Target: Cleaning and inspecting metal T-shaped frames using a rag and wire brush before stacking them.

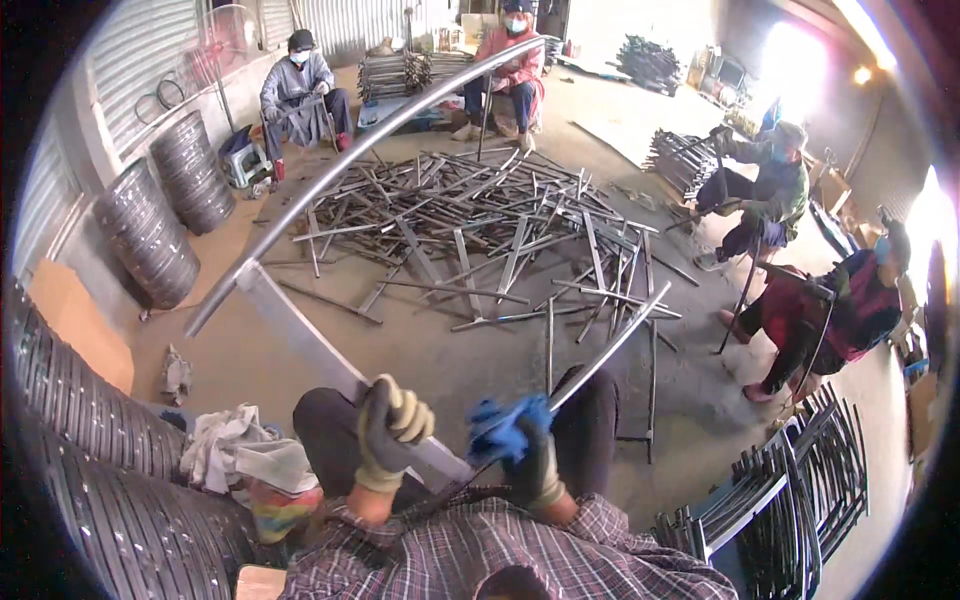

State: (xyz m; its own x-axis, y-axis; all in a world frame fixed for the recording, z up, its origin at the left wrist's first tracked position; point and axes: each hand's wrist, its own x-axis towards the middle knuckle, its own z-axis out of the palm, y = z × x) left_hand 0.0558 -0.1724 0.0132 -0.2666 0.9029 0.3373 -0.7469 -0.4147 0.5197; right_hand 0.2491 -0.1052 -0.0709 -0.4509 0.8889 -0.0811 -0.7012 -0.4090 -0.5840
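Across my lap lies a grey metal frame, with a flat crossbar joining two round tubes. My left hand, in a grey and cream work glove, is closed around the crossbar close to its lower end. The long tube slants up and away in front of me. A blue cloth is wrapped about the shorter near tube, and my gloved right hand grips it there. That hand's fingers are partly hidden by the cloth.
A wide heap of similar metal frames covers the floor ahead. Stacked dark frames stand at my right, and bundles of dark strips at my left, near a whitish rag. Several seated co-workers, one being a person in red, surround the heap.
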